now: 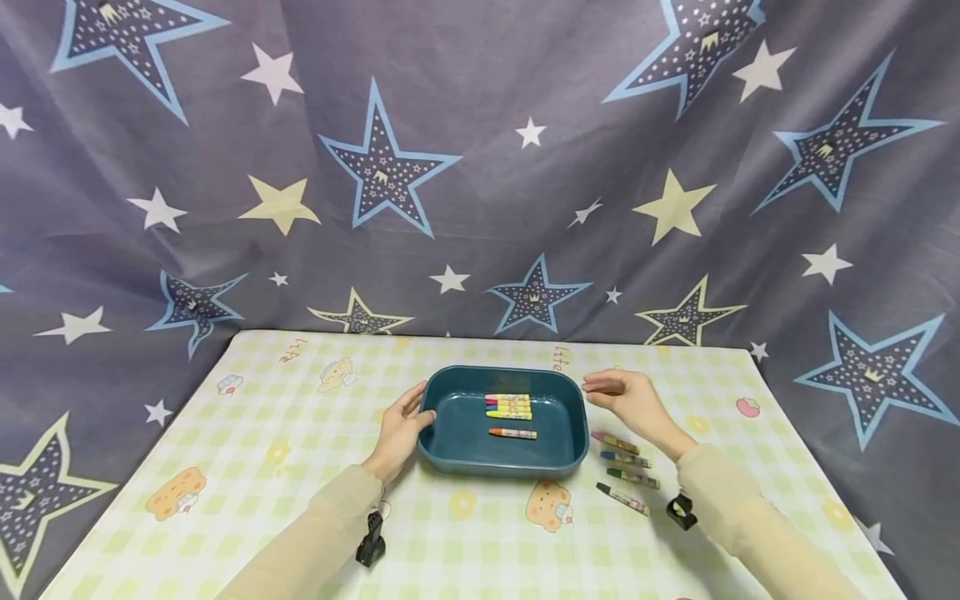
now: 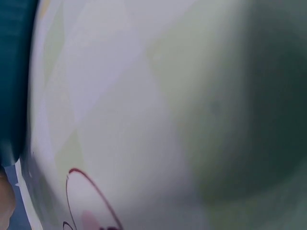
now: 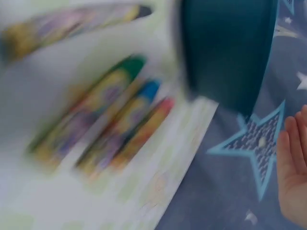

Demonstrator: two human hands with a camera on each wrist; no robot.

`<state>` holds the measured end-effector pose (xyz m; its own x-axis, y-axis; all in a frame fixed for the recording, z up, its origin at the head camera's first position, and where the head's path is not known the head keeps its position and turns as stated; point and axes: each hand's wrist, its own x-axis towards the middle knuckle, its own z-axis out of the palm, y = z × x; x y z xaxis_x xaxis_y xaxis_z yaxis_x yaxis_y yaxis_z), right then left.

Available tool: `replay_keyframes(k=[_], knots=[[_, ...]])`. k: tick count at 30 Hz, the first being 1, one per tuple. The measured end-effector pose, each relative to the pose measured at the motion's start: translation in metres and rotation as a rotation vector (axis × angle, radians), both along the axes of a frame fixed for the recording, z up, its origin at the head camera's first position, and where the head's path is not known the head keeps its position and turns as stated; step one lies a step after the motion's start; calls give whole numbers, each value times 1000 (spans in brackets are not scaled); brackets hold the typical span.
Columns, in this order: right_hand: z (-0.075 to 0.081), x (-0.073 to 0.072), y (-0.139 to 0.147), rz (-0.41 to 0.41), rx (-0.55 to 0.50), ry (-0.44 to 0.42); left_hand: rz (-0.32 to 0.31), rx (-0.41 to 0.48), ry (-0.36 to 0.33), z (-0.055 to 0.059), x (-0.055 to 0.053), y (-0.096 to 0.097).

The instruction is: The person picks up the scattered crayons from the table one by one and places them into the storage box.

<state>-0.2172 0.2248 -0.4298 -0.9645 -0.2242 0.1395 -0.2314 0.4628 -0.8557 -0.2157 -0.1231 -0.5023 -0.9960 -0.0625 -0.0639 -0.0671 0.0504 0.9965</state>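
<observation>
A dark teal rectangular tray (image 1: 502,467) sits on the table. My left hand (image 1: 397,435) grips its left rim, with the thumb over the edge and the fingers along the outside. Inside lie several crayons (image 1: 509,407) side by side and an orange-tipped crayon (image 1: 513,433) a little nearer to me. By the tray's right rim is my right hand (image 1: 626,402), empty, its fingers extended towards the rim. On the cloth just below that hand lie a pink crayon (image 1: 617,442), a blue crayon (image 3: 120,129), a green crayon (image 3: 91,112) and a black crayon (image 1: 623,498).
A pale green checked cloth (image 1: 247,450) with cartoon bears covers the table. Behind it hangs a grey curtain (image 1: 480,208) with star prints. Each wrist carries a black camera mount, such as the left mount (image 1: 371,542).
</observation>
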Motion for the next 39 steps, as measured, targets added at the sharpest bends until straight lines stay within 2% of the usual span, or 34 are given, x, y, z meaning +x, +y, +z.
replay_keyframes(k=[8,15,19,25,32,35,39], knots=[[-33,7,36,6,68,-46,-7,-17,-10,1,0,0],[-57,12,50,0,120,-134,-3,-5,-14,3,1,0],[-65,14,51,-7,179,-110,-12,-3,-14,2,1,0],[-72,17,49,-51,236,-48,-28,20,-6,2,3,-1],[-74,20,49,-47,299,26,-49,49,-37,21,14,3],[-71,18,48,-51,321,12,-51,29,-31,27,17,5],[-66,13,44,-44,311,-23,-53,39,-29,27,13,2]])
